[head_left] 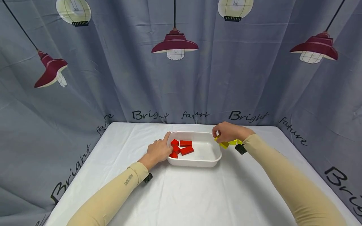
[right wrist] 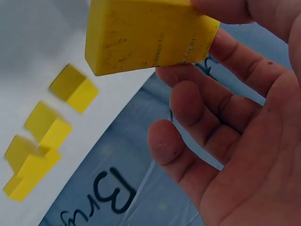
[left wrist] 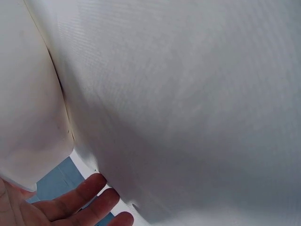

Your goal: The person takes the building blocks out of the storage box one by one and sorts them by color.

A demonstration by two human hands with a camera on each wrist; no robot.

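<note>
A white tray [head_left: 198, 163] stands near the middle of the table, with several red blocks [head_left: 186, 143] gathered at its left end. My left hand [head_left: 159, 150] holds the tray's left rim, thumb over the inner side and index finger along the edge. Its other fingers stretch out loosely beside the tray wall [left wrist: 33, 94] in the left wrist view. At the tray's right end, my right hand [head_left: 226, 131] pinches a yellow block [right wrist: 141, 37] between thumb and fingers. In the right wrist view the block has flat faces and dark scuffs, and the lower fingers curl loosely beneath it.
Several more yellow blocks [right wrist: 49, 129] lie in a row on the white-covered table [head_left: 192, 194], to the right of the tray. Behind the table hangs a grey-blue curtain [head_left: 181, 88] printed with lamps and writing. A dark device [head_left: 241, 148] sits under the right wrist.
</note>
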